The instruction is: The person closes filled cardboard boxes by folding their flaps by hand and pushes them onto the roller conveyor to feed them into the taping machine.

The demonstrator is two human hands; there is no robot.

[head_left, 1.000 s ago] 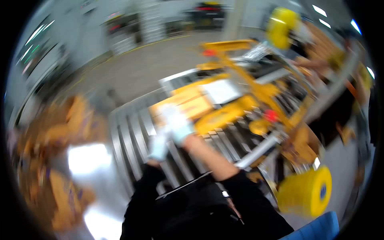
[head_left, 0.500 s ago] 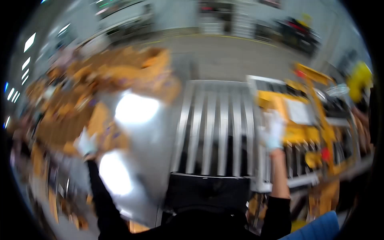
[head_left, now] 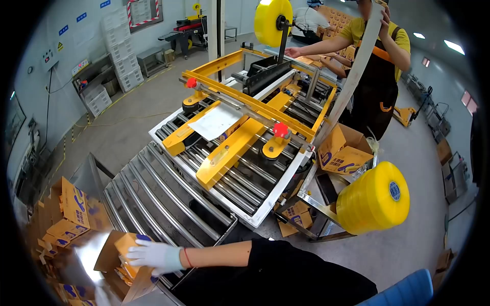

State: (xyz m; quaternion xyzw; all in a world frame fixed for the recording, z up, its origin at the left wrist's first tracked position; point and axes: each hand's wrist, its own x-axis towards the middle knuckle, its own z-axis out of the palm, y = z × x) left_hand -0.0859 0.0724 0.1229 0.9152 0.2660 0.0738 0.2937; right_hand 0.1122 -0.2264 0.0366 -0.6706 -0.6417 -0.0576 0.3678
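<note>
My right hand (head_left: 155, 255), in a white glove, lies with outstretched fingers on the upper side of an open carton (head_left: 108, 255) at the lower left. Orange packets (head_left: 124, 270) show inside that carton. My left hand (head_left: 102, 295) is a blurred pale shape at the carton's near left side, and its fingers cannot be made out. Beyond, a roller conveyor (head_left: 153, 196) leads to a yellow-framed machine (head_left: 224, 160). A white sheet (head_left: 215, 121) lies between its yellow guides, over a carton mostly hidden beneath.
More cartons (head_left: 71, 211) stand at the far left. Yellow tape rolls (head_left: 375, 198) are at the right and above the machine. A person in a yellow shirt (head_left: 400, 43) stands behind the machine, one hand on a post. An open carton (head_left: 343, 150) sits beside it.
My view has turned toward the machine. My right hand has left the machine area and is on the open carton at the left. The machine's guides now show without a hand over them.
</note>
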